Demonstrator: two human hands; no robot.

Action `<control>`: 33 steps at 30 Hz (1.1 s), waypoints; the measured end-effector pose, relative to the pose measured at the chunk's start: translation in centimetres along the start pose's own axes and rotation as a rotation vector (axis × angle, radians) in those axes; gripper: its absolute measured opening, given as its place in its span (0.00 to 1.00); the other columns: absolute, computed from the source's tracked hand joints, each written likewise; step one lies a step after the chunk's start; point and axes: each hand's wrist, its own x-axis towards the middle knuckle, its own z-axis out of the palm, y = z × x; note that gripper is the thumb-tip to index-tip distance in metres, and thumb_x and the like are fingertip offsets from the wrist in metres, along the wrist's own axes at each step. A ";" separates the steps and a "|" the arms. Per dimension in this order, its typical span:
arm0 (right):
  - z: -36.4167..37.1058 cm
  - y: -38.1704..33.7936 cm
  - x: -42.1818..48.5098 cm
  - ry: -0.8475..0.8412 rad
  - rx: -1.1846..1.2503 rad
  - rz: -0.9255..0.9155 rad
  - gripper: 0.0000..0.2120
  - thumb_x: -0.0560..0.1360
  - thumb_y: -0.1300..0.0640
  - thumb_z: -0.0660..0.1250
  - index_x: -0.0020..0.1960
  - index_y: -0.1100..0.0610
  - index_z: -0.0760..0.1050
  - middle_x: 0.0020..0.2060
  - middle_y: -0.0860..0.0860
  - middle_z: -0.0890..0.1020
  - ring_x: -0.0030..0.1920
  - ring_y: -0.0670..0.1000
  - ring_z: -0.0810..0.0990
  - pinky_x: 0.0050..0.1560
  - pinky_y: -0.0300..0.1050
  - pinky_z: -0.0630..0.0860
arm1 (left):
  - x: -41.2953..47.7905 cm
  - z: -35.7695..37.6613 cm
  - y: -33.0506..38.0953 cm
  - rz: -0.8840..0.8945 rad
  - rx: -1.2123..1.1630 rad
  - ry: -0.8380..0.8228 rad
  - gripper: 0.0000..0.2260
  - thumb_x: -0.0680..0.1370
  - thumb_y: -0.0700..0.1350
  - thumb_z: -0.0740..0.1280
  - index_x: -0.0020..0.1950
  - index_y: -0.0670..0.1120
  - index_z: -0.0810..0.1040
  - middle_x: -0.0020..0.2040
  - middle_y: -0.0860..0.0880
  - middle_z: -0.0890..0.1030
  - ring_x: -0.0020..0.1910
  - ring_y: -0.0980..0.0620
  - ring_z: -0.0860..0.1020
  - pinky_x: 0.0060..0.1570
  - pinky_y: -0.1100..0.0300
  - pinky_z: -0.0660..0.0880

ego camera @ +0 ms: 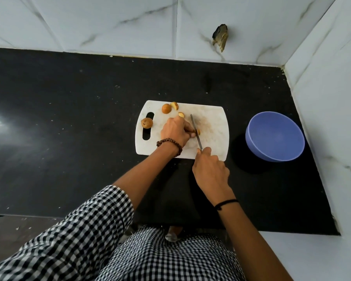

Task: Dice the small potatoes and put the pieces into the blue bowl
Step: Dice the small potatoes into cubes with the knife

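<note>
A white cutting board [213, 126] lies on the black counter. My left hand [175, 131] pinches a small potato piece [198, 131] against the board. My right hand [210, 169] grips a knife [196, 131] by the handle, its blade lying across that piece. One whole potato [147, 123] sits by the board's handle slot, another [166, 108] at the far edge. Cut pieces lie next to it [174, 105] and just beyond my left fingers [181, 114]. The blue bowl [275, 136] stands to the right of the board, with nothing visible inside.
The black counter [69, 118] stretches wide to the left. White marble-tiled walls close off the back and the right side, with a broken hole in the back wall [220, 37]. The counter's front edge runs just before my body.
</note>
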 end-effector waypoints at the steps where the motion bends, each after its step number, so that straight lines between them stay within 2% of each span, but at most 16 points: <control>1: 0.0 0.3 -0.6 -0.009 -0.009 -0.002 0.15 0.86 0.47 0.48 0.56 0.56 0.68 0.47 0.55 0.81 0.48 0.58 0.83 0.43 0.52 0.75 | 0.0 0.0 -0.1 0.002 -0.007 0.002 0.05 0.70 0.42 0.76 0.45 0.47 0.86 0.43 0.52 0.85 0.43 0.57 0.80 0.47 0.60 0.79; 8: -0.6 2.4 -3.5 -0.138 -0.006 0.050 0.14 0.86 0.46 0.49 0.58 0.54 0.67 0.41 0.50 0.76 0.42 0.50 0.78 0.44 0.49 0.77 | 0.0 0.1 -0.4 -0.002 -0.057 -0.016 0.03 0.70 0.42 0.76 0.43 0.47 0.85 0.41 0.53 0.84 0.42 0.58 0.80 0.47 0.58 0.80; 14: -2.5 3.8 -4.1 -0.206 0.041 0.067 0.17 0.85 0.43 0.48 0.57 0.53 0.69 0.44 0.51 0.77 0.45 0.51 0.80 0.50 0.52 0.80 | 0.1 0.0 -0.2 0.019 -0.051 -0.030 0.05 0.71 0.43 0.76 0.45 0.45 0.85 0.42 0.50 0.84 0.43 0.55 0.80 0.49 0.58 0.80; 17: -3.6 5.0 -4.1 -0.240 0.151 0.066 0.20 0.84 0.41 0.48 0.53 0.53 0.72 0.41 0.51 0.78 0.40 0.49 0.79 0.44 0.49 0.78 | 0.0 -0.1 -0.2 0.029 -0.025 -0.036 0.04 0.71 0.43 0.75 0.44 0.46 0.84 0.42 0.50 0.84 0.43 0.55 0.80 0.48 0.59 0.80; 20: -4.6 5.8 -4.2 -0.196 0.307 0.084 0.21 0.83 0.39 0.49 0.47 0.52 0.73 0.38 0.52 0.78 0.37 0.51 0.79 0.41 0.52 0.78 | 0.1 -0.2 -0.5 0.052 0.018 -0.031 0.05 0.71 0.41 0.75 0.45 0.47 0.83 0.42 0.51 0.82 0.43 0.55 0.80 0.47 0.59 0.80; 23: -5.2 5.7 -3.9 -0.182 0.371 0.112 0.22 0.83 0.38 0.49 0.46 0.53 0.72 0.40 0.54 0.78 0.35 0.52 0.79 0.30 0.46 0.75 | 0.1 -0.3 -0.2 0.083 0.043 -0.072 0.14 0.70 0.42 0.76 0.54 0.47 0.80 0.45 0.50 0.80 0.44 0.54 0.79 0.48 0.61 0.78; 25: -5.0 5.4 -3.2 -0.201 0.393 0.124 0.22 0.83 0.38 0.49 0.48 0.53 0.71 0.41 0.54 0.78 0.34 0.51 0.79 0.26 0.41 0.72 | 0.2 -0.3 0.2 0.122 0.061 -0.098 0.16 0.71 0.43 0.75 0.58 0.47 0.80 0.47 0.49 0.81 0.45 0.53 0.78 0.48 0.61 0.77; 28: -4.2 5.0 -2.2 -0.206 0.425 0.121 0.22 0.83 0.38 0.50 0.52 0.54 0.72 0.42 0.54 0.78 0.33 0.50 0.78 0.27 0.41 0.72 | 0.3 -0.1 0.8 0.151 0.111 -0.109 0.14 0.72 0.45 0.74 0.57 0.48 0.81 0.49 0.49 0.81 0.46 0.52 0.78 0.48 0.61 0.76; 33: -2.8 5.2 -1.6 -0.196 0.555 0.147 0.22 0.83 0.37 0.52 0.49 0.54 0.72 0.39 0.53 0.77 0.31 0.49 0.76 0.26 0.40 0.72 | 0.7 -0.5 0.9 0.143 0.099 -0.131 0.07 0.74 0.41 0.72 0.52 0.45 0.82 0.49 0.48 0.81 0.47 0.53 0.78 0.48 0.63 0.75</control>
